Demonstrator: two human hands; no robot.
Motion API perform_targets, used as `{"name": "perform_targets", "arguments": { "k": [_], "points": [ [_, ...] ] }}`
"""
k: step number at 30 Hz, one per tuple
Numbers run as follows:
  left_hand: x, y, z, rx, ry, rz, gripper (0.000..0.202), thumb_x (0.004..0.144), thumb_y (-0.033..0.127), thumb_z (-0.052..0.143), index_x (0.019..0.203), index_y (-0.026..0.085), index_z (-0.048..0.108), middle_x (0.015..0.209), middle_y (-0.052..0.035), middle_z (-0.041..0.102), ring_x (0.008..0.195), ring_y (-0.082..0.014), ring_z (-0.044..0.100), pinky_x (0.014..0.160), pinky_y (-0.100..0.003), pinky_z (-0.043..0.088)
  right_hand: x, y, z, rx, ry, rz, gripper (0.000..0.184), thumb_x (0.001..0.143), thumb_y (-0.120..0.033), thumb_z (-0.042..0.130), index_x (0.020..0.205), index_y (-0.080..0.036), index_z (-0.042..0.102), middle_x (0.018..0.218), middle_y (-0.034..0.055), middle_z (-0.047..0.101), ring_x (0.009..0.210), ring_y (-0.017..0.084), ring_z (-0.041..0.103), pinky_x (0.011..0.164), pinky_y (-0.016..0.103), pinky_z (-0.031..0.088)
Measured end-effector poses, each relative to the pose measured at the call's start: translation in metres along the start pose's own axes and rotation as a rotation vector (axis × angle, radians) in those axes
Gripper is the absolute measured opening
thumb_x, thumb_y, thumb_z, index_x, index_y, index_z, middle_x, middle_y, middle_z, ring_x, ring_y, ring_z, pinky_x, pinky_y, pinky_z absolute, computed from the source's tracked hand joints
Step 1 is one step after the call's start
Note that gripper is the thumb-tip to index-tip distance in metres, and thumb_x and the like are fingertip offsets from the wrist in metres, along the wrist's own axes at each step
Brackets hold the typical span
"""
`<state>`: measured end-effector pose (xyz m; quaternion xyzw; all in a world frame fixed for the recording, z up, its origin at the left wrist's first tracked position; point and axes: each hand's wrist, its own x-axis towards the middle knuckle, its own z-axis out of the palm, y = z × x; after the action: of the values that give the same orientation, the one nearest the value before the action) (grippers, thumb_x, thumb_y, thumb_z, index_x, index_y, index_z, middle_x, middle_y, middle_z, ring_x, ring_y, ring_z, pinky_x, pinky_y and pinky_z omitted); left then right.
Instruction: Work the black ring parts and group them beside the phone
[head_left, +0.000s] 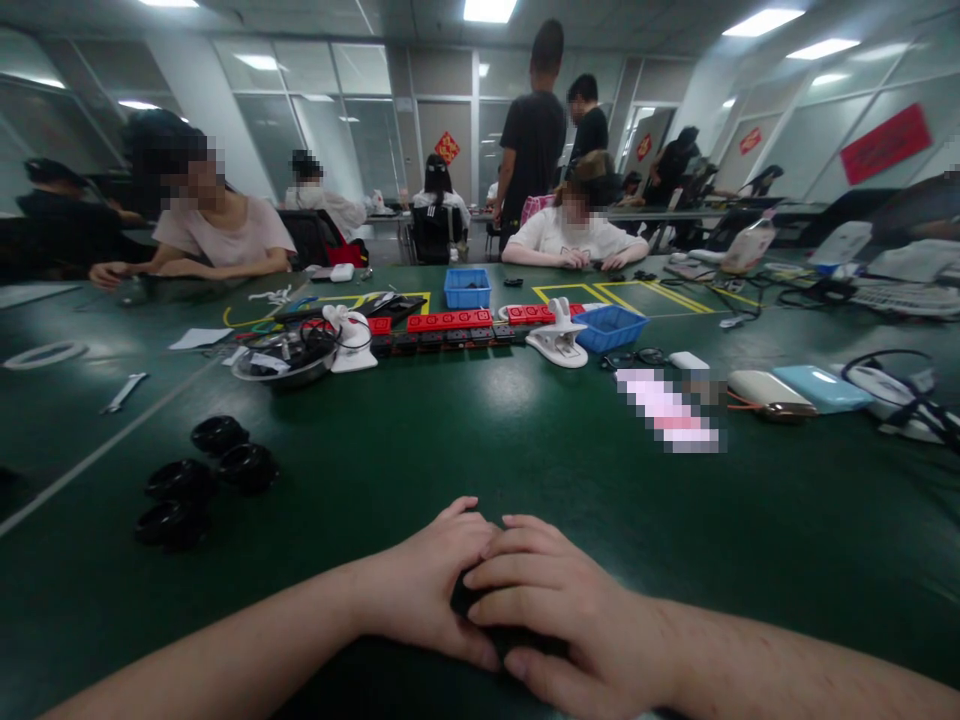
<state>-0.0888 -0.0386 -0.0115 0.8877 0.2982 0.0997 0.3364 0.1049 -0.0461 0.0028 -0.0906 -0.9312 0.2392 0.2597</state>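
Close to the table's near edge, my left hand (424,575) and my right hand (570,595) are closed together around a black part (465,594). Most of that part is hidden by the fingers, so its kind cannot be made out. The right fingers lie over the top of it, beside the left hand's thumb and palm. To the left, several glossy black ring-shaped parts (247,467) stand grouped on the green table (420,450).
Beyond my hands are a metal bowl (289,372) of dark parts, white clip bases (559,345), red-and-black power strips (450,322) and blue bins (466,290). On the right lie a light blue pouch (821,388) and cables. Co-workers (574,235) sit across the table.
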Motion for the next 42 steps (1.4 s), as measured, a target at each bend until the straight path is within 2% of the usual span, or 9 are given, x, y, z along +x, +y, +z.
{"name": "perform_targets", "arguments": {
  "k": [5,10,13,17,24,27,32,36,42],
  "points": [
    [0.000,0.005,0.018,0.081,0.108,-0.077,0.073,0.055,0.043,0.075,0.118,0.021,0.047,0.112,-0.0066,0.053,0.108,-0.0270,0.047,0.105,-0.054,0.006,-0.002,0.001,0.006,-0.002,0.149,0.039,0.038,0.078,-0.030,0.052,0.112,-0.014,0.049,0.108,0.0097,0.053,0.100,0.020,0.047,0.090,0.037,0.036],
    [0.002,0.005,0.032,0.093,0.200,-0.189,0.051,0.058,0.039,0.073,0.101,0.020,0.053,0.096,-0.0033,0.057,0.093,-0.0221,0.053,0.104,-0.051,0.016,-0.004,0.003,0.012,-0.052,0.103,0.162,0.029,0.076,-0.035,0.058,0.098,-0.016,0.055,0.097,0.0074,0.054,0.088,0.019,0.047,0.078,0.035,0.039],
    [0.003,0.004,0.030,0.058,0.203,-0.181,0.047,0.055,0.034,0.076,0.094,0.020,0.054,0.090,-0.0006,0.057,0.088,-0.0198,0.054,0.105,-0.047,0.017,-0.003,0.003,0.010,-0.057,0.085,0.168,0.021,0.076,-0.028,0.055,0.094,-0.015,0.056,0.092,0.0067,0.055,0.084,0.018,0.048,0.075,0.034,0.039],
    [0.002,0.005,0.021,0.016,0.141,-0.134,0.042,0.056,0.028,0.075,0.092,0.021,0.054,0.092,0.0014,0.057,0.090,-0.0187,0.054,0.107,-0.046,0.012,-0.001,0.004,0.007,-0.019,0.076,0.080,0.021,0.073,-0.019,0.049,0.092,-0.014,0.057,0.090,0.0074,0.056,0.082,0.017,0.049,0.075,0.034,0.039],
    [0.002,0.003,0.011,-0.005,0.074,-0.081,0.033,0.057,0.024,0.075,0.083,0.020,0.056,0.082,0.0046,0.057,0.087,-0.0167,0.057,0.108,-0.044,0.009,0.002,0.004,0.006,0.043,0.065,-0.025,0.025,0.069,-0.012,0.042,0.088,-0.015,0.057,0.090,0.0070,0.057,0.089,0.016,0.052,0.085,0.035,0.041],
    [0.001,0.001,0.008,-0.037,0.038,-0.058,0.033,0.058,0.021,0.074,0.085,0.020,0.056,0.083,0.0051,0.058,0.090,-0.0181,0.057,0.108,-0.046,0.007,0.002,0.002,0.004,0.032,-0.001,-0.023,0.031,0.065,-0.010,0.039,0.089,-0.017,0.058,0.093,0.0060,0.058,0.095,0.015,0.053,0.096,0.038,0.035],
    [-0.001,0.001,0.005,-0.060,0.013,-0.026,0.033,0.056,0.018,0.073,0.084,0.023,0.056,0.081,0.0074,0.058,0.090,-0.0183,0.057,0.107,-0.050,0.006,0.000,-0.002,0.001,-0.026,-0.109,0.039,0.028,0.065,-0.012,0.041,0.085,-0.019,0.059,0.094,0.0034,0.059,0.099,0.015,0.053,0.108,0.046,0.008],
    [0.000,0.001,0.005,-0.050,0.011,-0.027,0.031,0.058,0.020,0.072,0.086,0.023,0.058,0.082,0.0066,0.058,0.091,-0.0190,0.058,0.106,-0.051,0.006,0.001,-0.003,0.001,-0.035,-0.130,0.041,0.025,0.063,-0.012,0.042,0.079,-0.017,0.060,0.094,0.0032,0.058,0.101,0.014,0.053,0.109,0.044,0.006],
    [0.001,0.002,0.005,-0.042,-0.009,-0.033,0.052,0.057,0.019,0.075,0.104,0.026,0.056,0.099,0.0037,0.062,0.100,-0.0211,0.055,0.107,-0.050,0.003,0.001,-0.003,0.001,-0.031,-0.137,0.035,0.027,0.063,-0.012,0.040,0.080,-0.017,0.060,0.093,0.0034,0.059,0.099,0.014,0.054,0.109,0.044,0.005]
  ]
}}
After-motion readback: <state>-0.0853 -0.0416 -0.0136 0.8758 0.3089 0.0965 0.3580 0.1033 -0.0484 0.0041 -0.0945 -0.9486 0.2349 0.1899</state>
